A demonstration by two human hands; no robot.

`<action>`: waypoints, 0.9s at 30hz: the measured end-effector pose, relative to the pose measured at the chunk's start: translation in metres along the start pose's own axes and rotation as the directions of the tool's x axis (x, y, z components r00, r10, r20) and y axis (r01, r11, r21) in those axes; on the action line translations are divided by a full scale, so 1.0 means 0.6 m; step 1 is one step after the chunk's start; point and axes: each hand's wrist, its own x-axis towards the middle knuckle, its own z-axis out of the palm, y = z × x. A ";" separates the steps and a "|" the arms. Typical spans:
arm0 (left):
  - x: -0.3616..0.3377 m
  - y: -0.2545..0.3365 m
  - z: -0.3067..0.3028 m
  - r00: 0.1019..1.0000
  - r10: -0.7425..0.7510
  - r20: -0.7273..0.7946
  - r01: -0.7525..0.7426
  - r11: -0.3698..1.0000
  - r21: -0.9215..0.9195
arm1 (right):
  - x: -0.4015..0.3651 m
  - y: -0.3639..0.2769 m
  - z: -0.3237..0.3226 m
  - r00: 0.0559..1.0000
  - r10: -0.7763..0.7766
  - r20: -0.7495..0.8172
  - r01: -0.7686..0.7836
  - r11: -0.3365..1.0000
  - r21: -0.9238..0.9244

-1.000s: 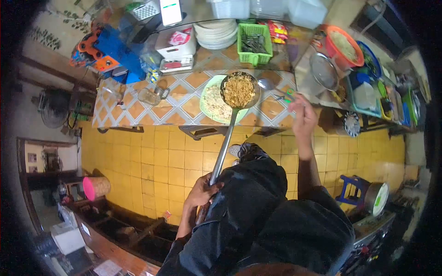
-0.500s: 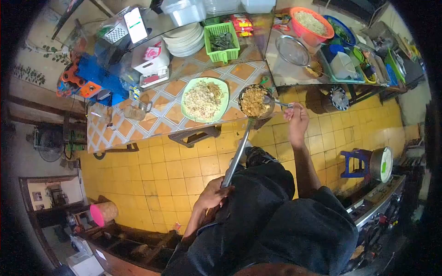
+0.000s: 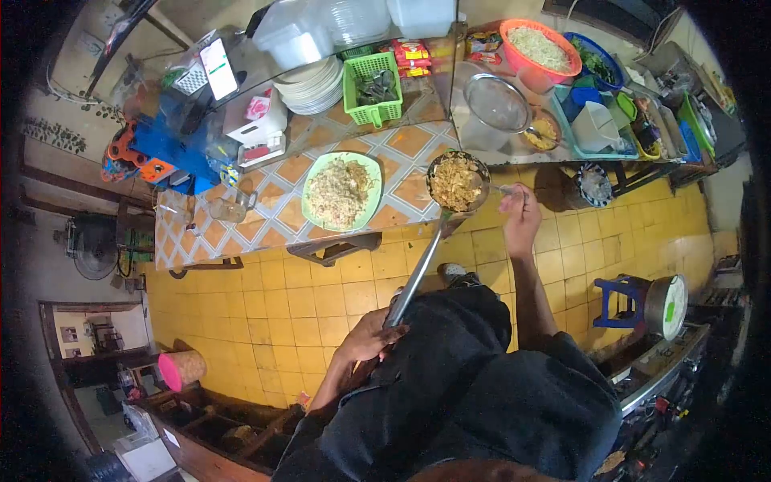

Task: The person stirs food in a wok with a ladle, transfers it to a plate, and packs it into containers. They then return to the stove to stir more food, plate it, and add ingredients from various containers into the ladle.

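My left hand (image 3: 371, 337) is closed round the end of the long metal handle (image 3: 416, 277) of a big round ladle. The ladle's dark bowl (image 3: 485, 178) is full of brown cooked food (image 3: 456, 181) and sits level at the table's front right corner. In my right hand (image 3: 522, 215) is a metal spoon (image 3: 506, 189), gripped by its handle at the right rim of the ladle; its head is hard to make out. Left of the ladle, a pale green plate (image 3: 373, 198) carries a heap of similar food with whitish bits on top.
The tiled-pattern table (image 3: 273, 210) also bears a glass mug (image 3: 230, 207), stacked white plates (image 3: 309, 88) and a green basket (image 3: 372, 103). On the right counter are a sieve (image 3: 496, 103) and an orange basin (image 3: 540, 46). A blue stool (image 3: 617, 304) stands on the yellow floor.
The ladle has shifted slightly right relative to the plate. The spoon's head, visible in the food before, has moved to the rim and is now hard to see. My view has tilted slightly.
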 end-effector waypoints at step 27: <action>0.158 0.112 0.097 0.995 0.007 -0.102 -0.038 0.952 -0.305 | 0.190 -0.324 -0.200 0.985 -0.081 0.153 -0.064 0.648 0.759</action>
